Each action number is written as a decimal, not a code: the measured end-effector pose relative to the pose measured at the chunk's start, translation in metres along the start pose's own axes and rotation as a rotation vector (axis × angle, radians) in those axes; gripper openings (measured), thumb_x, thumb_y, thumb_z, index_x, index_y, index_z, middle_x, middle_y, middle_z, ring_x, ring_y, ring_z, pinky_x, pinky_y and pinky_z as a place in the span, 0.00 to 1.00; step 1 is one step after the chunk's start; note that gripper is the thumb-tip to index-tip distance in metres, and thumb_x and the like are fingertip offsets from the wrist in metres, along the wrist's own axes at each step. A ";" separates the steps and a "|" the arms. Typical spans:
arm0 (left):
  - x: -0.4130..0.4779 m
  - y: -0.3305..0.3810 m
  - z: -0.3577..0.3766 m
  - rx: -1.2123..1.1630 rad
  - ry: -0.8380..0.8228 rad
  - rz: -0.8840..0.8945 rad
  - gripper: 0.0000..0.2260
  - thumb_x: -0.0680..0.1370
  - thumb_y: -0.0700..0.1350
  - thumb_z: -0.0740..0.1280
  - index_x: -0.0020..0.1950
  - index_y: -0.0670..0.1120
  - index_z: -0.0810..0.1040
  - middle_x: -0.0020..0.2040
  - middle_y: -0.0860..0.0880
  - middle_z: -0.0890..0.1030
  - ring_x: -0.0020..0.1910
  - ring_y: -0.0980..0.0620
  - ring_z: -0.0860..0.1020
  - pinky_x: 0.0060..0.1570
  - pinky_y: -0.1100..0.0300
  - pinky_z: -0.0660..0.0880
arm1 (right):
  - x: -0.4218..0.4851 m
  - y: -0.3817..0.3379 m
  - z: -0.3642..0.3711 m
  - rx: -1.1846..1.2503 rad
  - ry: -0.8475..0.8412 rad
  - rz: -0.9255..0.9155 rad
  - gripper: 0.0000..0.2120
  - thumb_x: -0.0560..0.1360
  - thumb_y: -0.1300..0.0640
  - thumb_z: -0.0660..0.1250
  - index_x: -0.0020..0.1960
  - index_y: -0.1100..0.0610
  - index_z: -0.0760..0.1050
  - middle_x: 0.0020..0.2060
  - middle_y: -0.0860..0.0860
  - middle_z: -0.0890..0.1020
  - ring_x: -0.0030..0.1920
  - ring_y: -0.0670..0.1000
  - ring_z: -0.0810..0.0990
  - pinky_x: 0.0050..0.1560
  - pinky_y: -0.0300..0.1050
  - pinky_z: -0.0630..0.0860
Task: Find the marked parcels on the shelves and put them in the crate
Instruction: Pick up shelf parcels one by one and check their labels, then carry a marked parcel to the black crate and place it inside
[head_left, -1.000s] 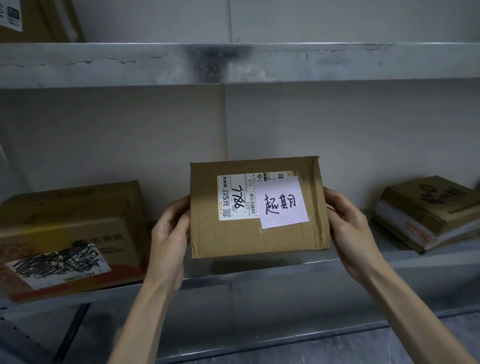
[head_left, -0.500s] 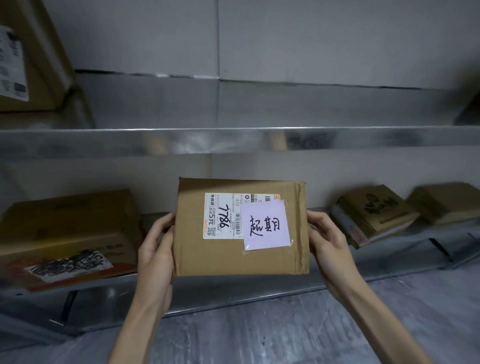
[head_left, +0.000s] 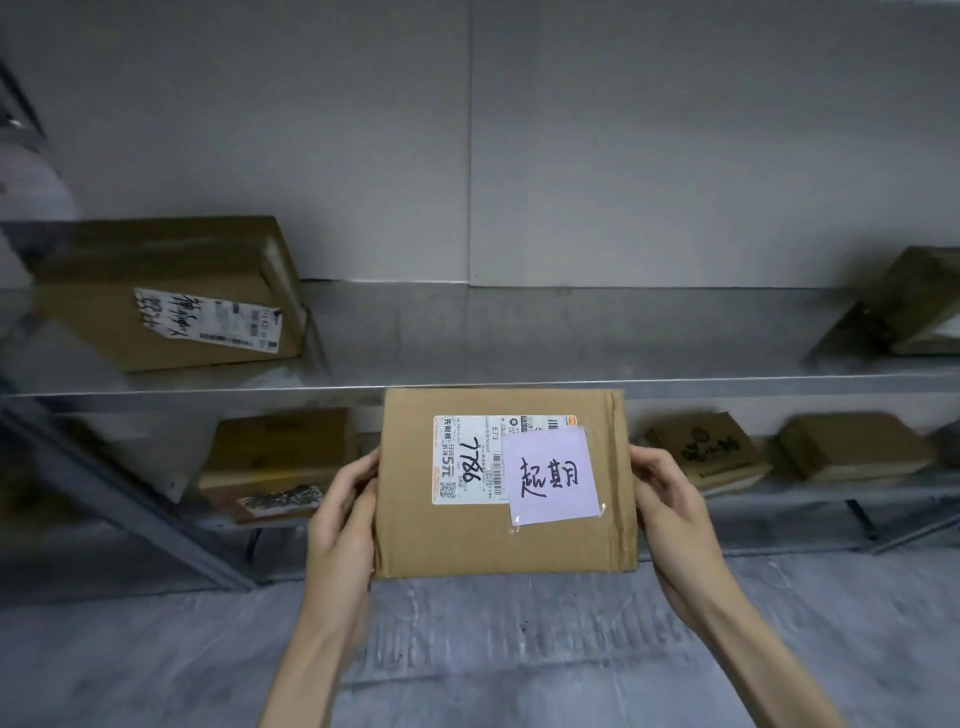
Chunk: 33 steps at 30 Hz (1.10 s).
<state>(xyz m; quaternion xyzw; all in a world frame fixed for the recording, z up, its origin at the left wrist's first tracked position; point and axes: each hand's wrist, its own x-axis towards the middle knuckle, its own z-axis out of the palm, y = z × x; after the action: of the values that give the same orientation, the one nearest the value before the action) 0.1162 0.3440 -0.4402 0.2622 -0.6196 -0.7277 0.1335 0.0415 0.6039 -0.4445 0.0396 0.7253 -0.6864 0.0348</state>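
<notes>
I hold a brown cardboard parcel (head_left: 483, 540) upright in front of the metal shelves, clear of them. It carries a white shipping label with "7786" handwritten on it and a taped pale purple note with handwritten characters. My left hand (head_left: 340, 525) grips its left edge and my right hand (head_left: 670, 512) grips its right edge, fingers curled behind. No crate is in view.
An upper shelf (head_left: 519, 387) bears a labelled box (head_left: 171, 306) at left and a box (head_left: 904, 306) at far right. The lower shelf holds a box (head_left: 275, 457) behind my left hand and two boxes (head_left: 701, 449) (head_left: 852, 447) at right. Grey floor lies below.
The parcel has come off the lower shelf and toward me, still held by both hands. The view has pulled back and up, so the upper shelf and floor now show.
</notes>
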 end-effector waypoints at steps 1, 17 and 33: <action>-0.009 0.017 -0.001 -0.001 0.003 0.005 0.17 0.84 0.44 0.60 0.53 0.66 0.82 0.58 0.57 0.84 0.61 0.53 0.80 0.62 0.44 0.76 | -0.006 -0.017 -0.001 -0.001 -0.008 -0.006 0.11 0.82 0.64 0.61 0.59 0.56 0.79 0.52 0.48 0.85 0.56 0.47 0.82 0.55 0.43 0.76; -0.084 0.239 0.030 -0.093 -0.072 0.155 0.12 0.84 0.46 0.59 0.61 0.58 0.80 0.59 0.54 0.83 0.63 0.52 0.78 0.59 0.49 0.76 | -0.059 -0.270 -0.037 0.015 0.057 -0.248 0.12 0.84 0.60 0.59 0.62 0.52 0.79 0.52 0.43 0.85 0.53 0.40 0.82 0.49 0.31 0.75; -0.119 0.320 0.119 -0.083 -0.513 0.278 0.11 0.84 0.55 0.56 0.59 0.66 0.76 0.57 0.57 0.82 0.60 0.55 0.79 0.54 0.52 0.76 | -0.130 -0.336 -0.102 0.147 0.414 -0.321 0.15 0.85 0.48 0.54 0.65 0.41 0.75 0.60 0.46 0.82 0.63 0.49 0.79 0.68 0.59 0.73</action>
<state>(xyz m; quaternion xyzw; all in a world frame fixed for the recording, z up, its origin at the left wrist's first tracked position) 0.1078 0.4417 -0.0919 -0.0235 -0.6327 -0.7697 0.0819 0.1357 0.6860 -0.0914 0.0662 0.6622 -0.7113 -0.2265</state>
